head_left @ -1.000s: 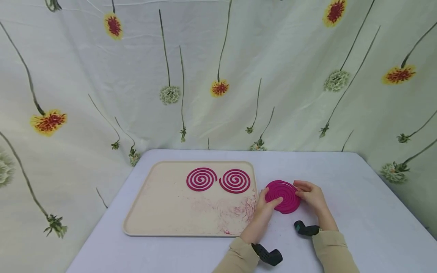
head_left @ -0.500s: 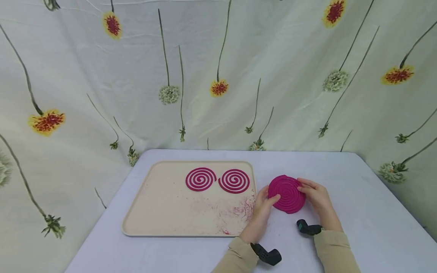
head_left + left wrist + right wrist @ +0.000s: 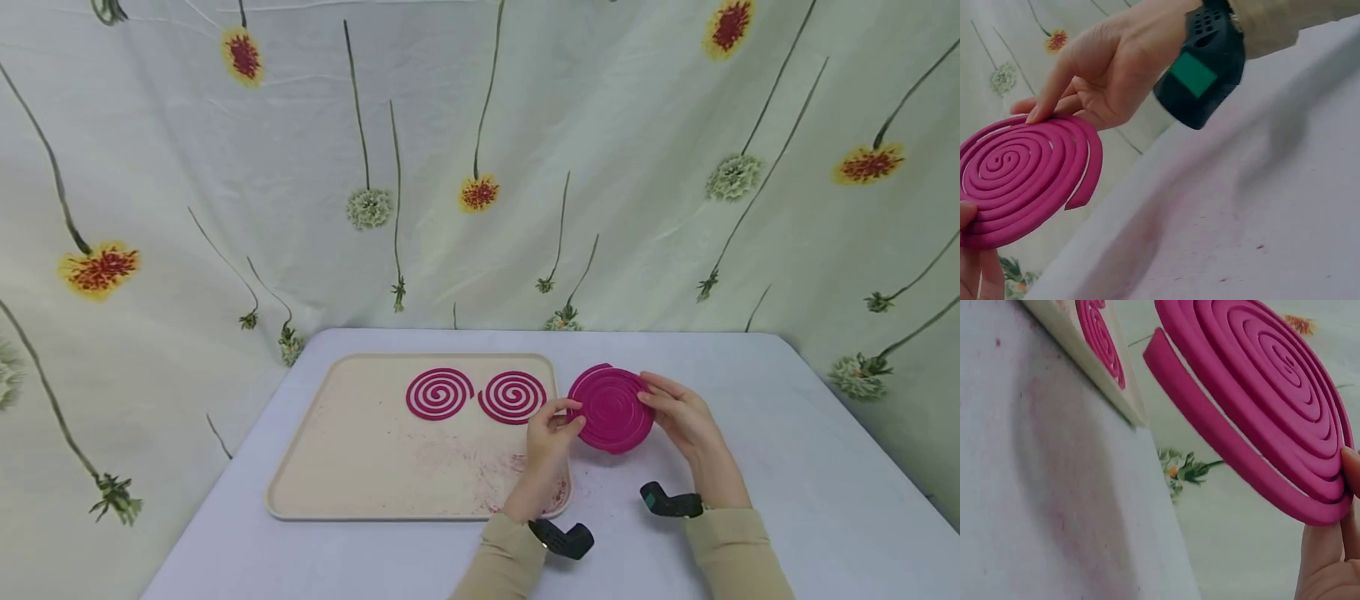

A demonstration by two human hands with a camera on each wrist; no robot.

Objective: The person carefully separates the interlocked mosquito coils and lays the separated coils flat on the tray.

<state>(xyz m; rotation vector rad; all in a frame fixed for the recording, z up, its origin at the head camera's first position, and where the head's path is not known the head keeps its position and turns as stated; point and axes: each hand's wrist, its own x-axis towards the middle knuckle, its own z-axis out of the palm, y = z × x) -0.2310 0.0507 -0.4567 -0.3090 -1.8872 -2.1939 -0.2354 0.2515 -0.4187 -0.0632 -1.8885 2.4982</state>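
Note:
A round magenta mosquito coil [image 3: 611, 410], wound in tight double spirals, is held up tilted over the table, right of the tray. My left hand [image 3: 549, 446] pinches its left edge between thumb and fingers; part of that hand [image 3: 982, 275] shows at the lower left of the left wrist view. On the opposite edge, my right hand [image 3: 690, 429] grips with the thumb on one face and fingers behind. The coil's loose outer end stands slightly apart from the windings in the right wrist view. Two single mosquito coils, one left [image 3: 439, 394] and one right [image 3: 513, 397], lie flat on the tray.
The beige tray [image 3: 360, 467] fills the table's left half, with magenta crumbs near its right side. A white cloth covers the table [image 3: 817, 467], and a flowered curtain [image 3: 645, 150] hangs behind. Black cameras sit on the left wrist [image 3: 562, 540] and right wrist [image 3: 670, 502].
The held coil has risen and shifted back to the left. My left hand has moved left over the tray's edge and now pinches the coil at its rim; the tray coils stay put.

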